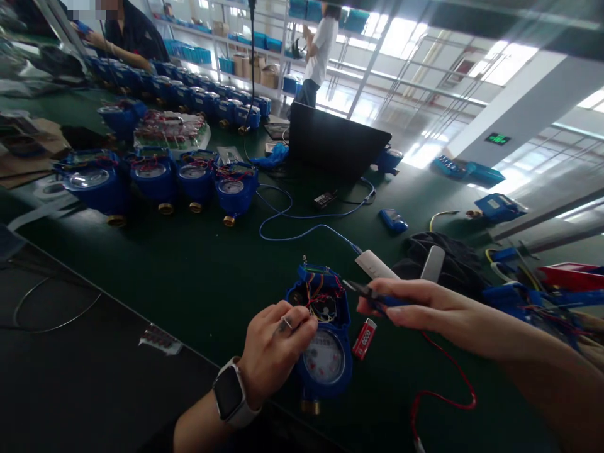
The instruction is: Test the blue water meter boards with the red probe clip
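Observation:
A blue water meter point(346, 371) lies on the green table before me, its round dial towards me and its wiring box open. Thin red, yellow and dark wires point(323, 296) show in the box. My left hand point(278, 346), wearing a ring and a watch, is over the box's left side, fingertips pinched at the wires; the exact strand is hidden. In my right hand point(410, 301) are small pliers point(365, 292) with dark jaws and blue handles, the tip just right of the box. A small red-and-white item point(364, 340) lies beside the meter.
More blue meters point(236, 192) stand at the left, with long rows behind. A black laptop point(335, 141) is at the back. A blue cable point(302, 234) runs to a white device point(376, 264). A red wire point(453, 362) curls at right. Two people point(321, 50) are beyond.

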{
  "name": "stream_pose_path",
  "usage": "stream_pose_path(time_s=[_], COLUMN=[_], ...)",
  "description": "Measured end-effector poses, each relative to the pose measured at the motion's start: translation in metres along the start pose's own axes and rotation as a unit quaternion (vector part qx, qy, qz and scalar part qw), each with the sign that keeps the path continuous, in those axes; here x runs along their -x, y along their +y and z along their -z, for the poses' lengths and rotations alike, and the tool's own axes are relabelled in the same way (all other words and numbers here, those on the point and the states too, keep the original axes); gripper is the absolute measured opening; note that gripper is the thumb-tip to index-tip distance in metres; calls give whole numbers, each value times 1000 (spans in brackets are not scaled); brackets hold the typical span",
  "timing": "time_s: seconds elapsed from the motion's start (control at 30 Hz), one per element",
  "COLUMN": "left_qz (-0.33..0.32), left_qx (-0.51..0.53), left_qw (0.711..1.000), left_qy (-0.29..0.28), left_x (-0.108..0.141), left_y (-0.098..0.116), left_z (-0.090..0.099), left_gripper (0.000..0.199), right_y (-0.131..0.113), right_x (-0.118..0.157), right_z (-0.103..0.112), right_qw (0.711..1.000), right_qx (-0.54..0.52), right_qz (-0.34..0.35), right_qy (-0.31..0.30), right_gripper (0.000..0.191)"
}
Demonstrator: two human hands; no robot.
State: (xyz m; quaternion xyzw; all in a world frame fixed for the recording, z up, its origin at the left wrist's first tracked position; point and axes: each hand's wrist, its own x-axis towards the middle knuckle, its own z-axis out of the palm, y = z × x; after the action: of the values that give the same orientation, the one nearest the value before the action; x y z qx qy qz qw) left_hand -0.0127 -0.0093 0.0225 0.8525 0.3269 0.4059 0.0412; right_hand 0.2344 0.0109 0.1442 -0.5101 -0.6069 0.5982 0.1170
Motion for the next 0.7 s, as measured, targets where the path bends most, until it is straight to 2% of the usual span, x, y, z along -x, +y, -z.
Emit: stream_pose_path(time_s=[0.17, 0.3, 0.43, 0.53, 0.7], left_qz=[-8, -5, -13, -16, -13], left_qx=[-24, -52, -55, -55, -44], left_qw=[999, 998, 998, 998, 998], left_qy=[20, 34, 35, 34, 35], left_x=[1, 1, 1, 1, 1], left_y=[1, 1, -1, -1, -1], left_z=[1, 2, 3, 3, 2], left_gripper=[13, 16, 18, 17, 17], right_y=[-37, -59, -64, -63, -60], right_x=[-35, -60, -72, -76, -77], right_z=[3, -2, -7, -9, -10], right_qw=[980, 937, 906, 904, 908], right_qx=[133, 264, 321, 312, 298], right_qz=[-74, -128, -194, -215, -212], right_qy=[-125, -187, -199, -197, -203], right_gripper=[20, 19, 19, 18, 16])
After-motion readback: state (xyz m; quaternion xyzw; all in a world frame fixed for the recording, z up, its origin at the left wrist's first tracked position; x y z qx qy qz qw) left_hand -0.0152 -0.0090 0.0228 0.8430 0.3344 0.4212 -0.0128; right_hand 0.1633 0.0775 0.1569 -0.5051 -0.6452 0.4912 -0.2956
